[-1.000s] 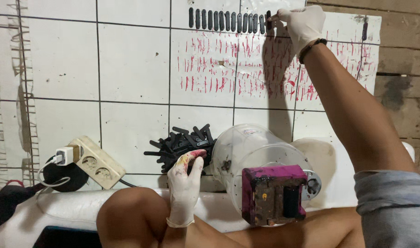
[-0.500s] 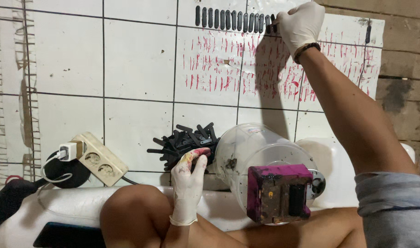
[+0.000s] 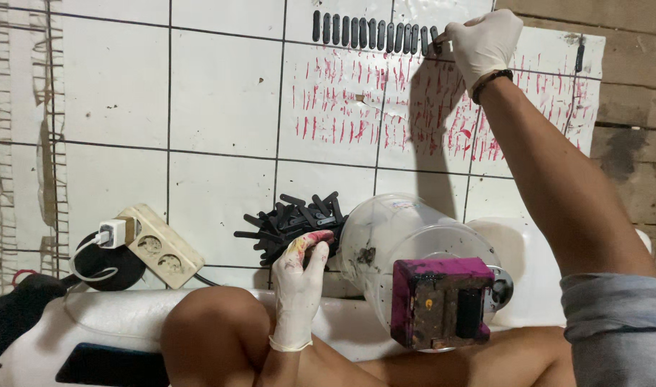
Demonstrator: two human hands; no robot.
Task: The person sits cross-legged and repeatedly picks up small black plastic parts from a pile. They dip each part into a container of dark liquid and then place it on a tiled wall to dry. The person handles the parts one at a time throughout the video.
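- Gloves covering both hands in the head view.
- Right hand (image 3: 483, 43) is pinching a small black plastic strip (image 3: 438, 44) at the end of the row of black strips (image 3: 374, 31) on the white tiled floor (image 3: 220, 93).
- Left hand (image 3: 299, 276), grip loosely curled, is touching the heap of black plastic strips (image 3: 292, 218) beside a clear plastic jar (image 3: 400, 236).

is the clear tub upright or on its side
On its side: the tub lies with its mouth toward the heap of black sticks that the left hand touches.

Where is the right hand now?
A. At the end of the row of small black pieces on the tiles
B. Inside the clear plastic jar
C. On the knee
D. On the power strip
A: the gloved right hand reaches to the end of the row of small black pieces on the white tiles.
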